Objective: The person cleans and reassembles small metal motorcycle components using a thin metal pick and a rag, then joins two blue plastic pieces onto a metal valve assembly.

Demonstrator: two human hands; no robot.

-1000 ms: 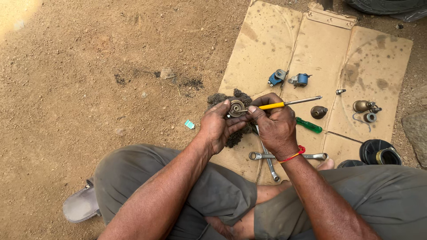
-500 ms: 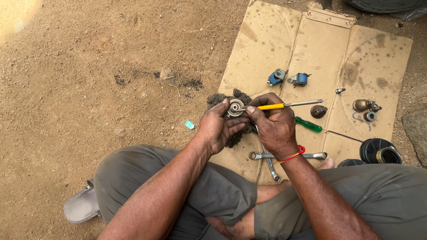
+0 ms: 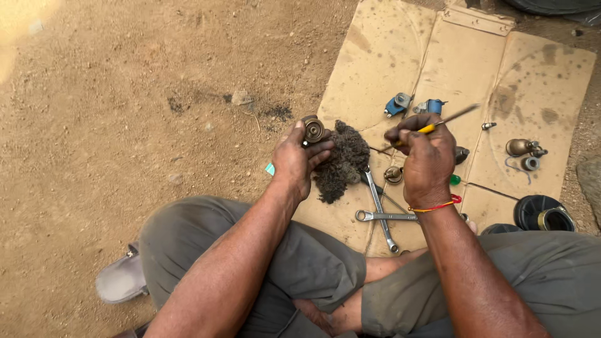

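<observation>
Left hand (image 3: 299,159) pinches round brass part (image 3: 313,130), seemingly at its fingertips.

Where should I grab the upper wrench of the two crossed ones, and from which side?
Grip the upper wrench on its bare shank just above the crossing, coming straight down from above. It lies flat on the cardboard, and that stretch looks clear of the other wrench and the dark rag. The lower end near the leg looks more cramped.

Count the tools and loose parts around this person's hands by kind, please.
Wrenches: 2
Yellow-handled screwdriver, in right hand: 1
Blue parts: 2
Round metal part, in left hand: 1
Dark rag: 1
Brass fitting: 1
Total: 8
</observation>
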